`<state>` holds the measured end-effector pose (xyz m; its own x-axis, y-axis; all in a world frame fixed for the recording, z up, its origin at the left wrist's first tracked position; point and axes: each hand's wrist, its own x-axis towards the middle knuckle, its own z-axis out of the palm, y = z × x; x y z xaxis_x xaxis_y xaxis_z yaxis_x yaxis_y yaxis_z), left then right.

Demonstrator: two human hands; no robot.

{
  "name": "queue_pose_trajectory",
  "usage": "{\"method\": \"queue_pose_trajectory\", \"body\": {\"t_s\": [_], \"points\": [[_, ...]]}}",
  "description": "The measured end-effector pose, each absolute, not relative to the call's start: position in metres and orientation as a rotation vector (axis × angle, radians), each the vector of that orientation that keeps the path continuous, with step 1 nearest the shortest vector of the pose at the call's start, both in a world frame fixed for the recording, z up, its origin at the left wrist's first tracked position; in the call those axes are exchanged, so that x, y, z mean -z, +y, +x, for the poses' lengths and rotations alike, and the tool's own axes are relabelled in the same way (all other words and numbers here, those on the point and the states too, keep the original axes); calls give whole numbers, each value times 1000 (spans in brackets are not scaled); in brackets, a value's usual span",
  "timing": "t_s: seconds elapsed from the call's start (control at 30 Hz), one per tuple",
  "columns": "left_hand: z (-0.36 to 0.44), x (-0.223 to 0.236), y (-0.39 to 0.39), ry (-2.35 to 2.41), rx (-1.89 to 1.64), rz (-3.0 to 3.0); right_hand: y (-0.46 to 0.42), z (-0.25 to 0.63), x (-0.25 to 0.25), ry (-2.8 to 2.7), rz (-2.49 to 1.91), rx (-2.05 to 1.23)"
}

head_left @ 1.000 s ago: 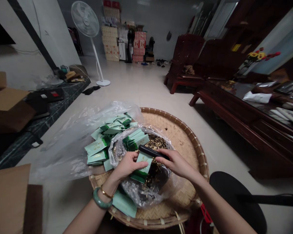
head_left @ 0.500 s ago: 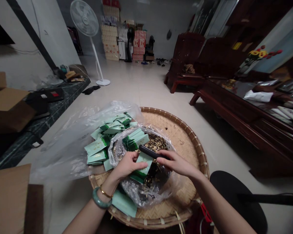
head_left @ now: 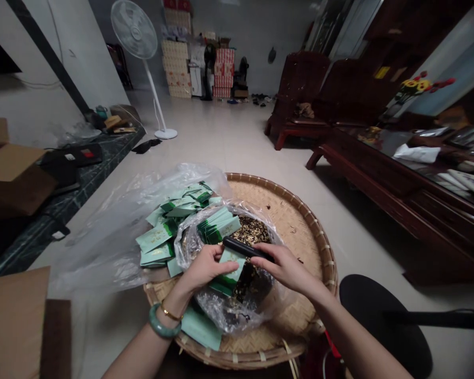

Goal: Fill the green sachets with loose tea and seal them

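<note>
My left hand [head_left: 205, 267] pinches a small green packet [head_left: 232, 267] upright over a clear plastic bag [head_left: 229, 310] of dark loose tea [head_left: 253, 230]. My right hand [head_left: 285, 266] grips a black scoop [head_left: 243, 248] whose tip rests at the packet's mouth. Both hands hover above a round woven bamboo tray [head_left: 300, 216]. A stack of green packets [head_left: 217, 223] stands inside the tea bag. More green packets [head_left: 161, 237] lie heaped on the tray's left side in a larger clear bag [head_left: 114, 231].
Cardboard boxes [head_left: 11, 168] sit at the left on a dark marble ledge [head_left: 95, 168]. A white standing fan [head_left: 136, 37] rises behind. A dark wooden table [head_left: 418, 173] and chairs [head_left: 300, 89] line the right. A black stool [head_left: 383, 321] stands beside the tray.
Both hands stay almost still at the packet's mouth; the view has shifted very slightly.
</note>
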<state>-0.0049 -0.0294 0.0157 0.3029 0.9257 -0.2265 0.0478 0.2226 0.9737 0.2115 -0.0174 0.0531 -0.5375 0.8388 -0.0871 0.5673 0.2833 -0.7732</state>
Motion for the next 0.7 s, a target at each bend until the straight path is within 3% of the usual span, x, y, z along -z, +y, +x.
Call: {"method": "queue_pose_trajectory", "body": {"t_s": [0.23, 0.5, 0.7], "points": [[-9, -17, -29, 1086, -809, 1167, -7, 224, -38, -2009, -1361, -1110], [-8, -12, -31, 1121, -976, 1106, 1, 232, 2, -2230, -1613, -494], [2, -18, -32, 1152, -959, 1146, -9, 192, -25, -1869, -1255, -956]]}}
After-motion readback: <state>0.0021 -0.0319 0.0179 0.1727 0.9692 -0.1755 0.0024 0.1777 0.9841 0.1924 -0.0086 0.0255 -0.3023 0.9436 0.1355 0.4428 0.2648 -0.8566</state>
